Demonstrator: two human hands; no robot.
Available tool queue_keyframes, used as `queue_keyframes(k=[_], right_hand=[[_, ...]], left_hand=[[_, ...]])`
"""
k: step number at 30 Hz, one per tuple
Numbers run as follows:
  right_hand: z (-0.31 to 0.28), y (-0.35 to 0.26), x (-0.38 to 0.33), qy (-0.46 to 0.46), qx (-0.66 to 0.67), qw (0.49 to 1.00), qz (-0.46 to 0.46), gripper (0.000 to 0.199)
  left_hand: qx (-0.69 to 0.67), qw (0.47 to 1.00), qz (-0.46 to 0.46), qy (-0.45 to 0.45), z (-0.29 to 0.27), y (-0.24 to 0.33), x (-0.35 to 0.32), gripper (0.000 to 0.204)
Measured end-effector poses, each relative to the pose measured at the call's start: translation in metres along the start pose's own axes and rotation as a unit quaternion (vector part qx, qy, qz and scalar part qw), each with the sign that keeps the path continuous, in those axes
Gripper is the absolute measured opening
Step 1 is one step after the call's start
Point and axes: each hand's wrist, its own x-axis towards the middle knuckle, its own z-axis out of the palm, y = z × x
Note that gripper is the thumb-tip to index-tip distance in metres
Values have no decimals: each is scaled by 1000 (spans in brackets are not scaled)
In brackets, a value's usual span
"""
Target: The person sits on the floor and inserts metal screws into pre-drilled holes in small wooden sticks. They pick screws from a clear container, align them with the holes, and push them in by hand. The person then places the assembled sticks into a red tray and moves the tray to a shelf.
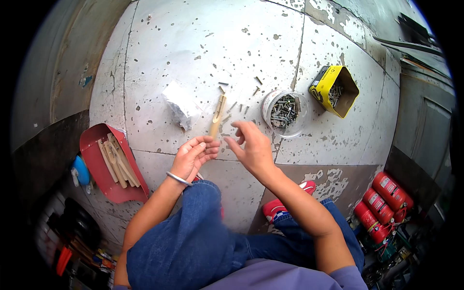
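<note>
My left hand (195, 153), a metal bangle at its wrist, holds a pale slotted wooden piece (218, 114) by its lower end, between thumb and fingers. Just past the far tip of the wood shows a short metal pin or bolt (222, 90); whether it touches the wood I cannot tell. My right hand (253, 149) hovers to the right of the wood, thumb and fingers apart, with nothing visible in it. Several loose bolts (256, 90) are scattered on the floor beyond. A round clear tub (268, 120) full of bolts and screws stands to the right.
A yellow and black tin (349, 108) with more fasteners lies tilted at the right. A clear plastic bag (181, 108) rests left of the wood. A red scoop-shaped container (92, 140) holds several wooden pieces (118, 162). Red fire extinguishers (379, 205) are at the lower right.
</note>
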Motion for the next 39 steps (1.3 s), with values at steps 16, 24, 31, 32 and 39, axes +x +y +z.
queue_keyframes(k=[16, 24, 31, 32, 39], right_hand=[[-18, -24, 12, -34, 255, 953, 161, 22], [-46, -10, 0, -15, 503, 851, 149, 21], [-60, -11, -1, -34, 474, 872, 117, 17], [-61, -11, -2, -28, 459, 881, 114, 16], [-62, -9, 0, -40, 550, 818, 164, 21]], left_hand=[[190, 975, 43, -103, 45, 25, 19, 44], [150, 971, -90, -165, 93, 40, 19, 47], [127, 972, -101, -167, 100, 40, 10, 61], [96, 974, -117, -167, 102, 40, 10, 65], [87, 967, -113, -209, 100, 48, 11, 73]])
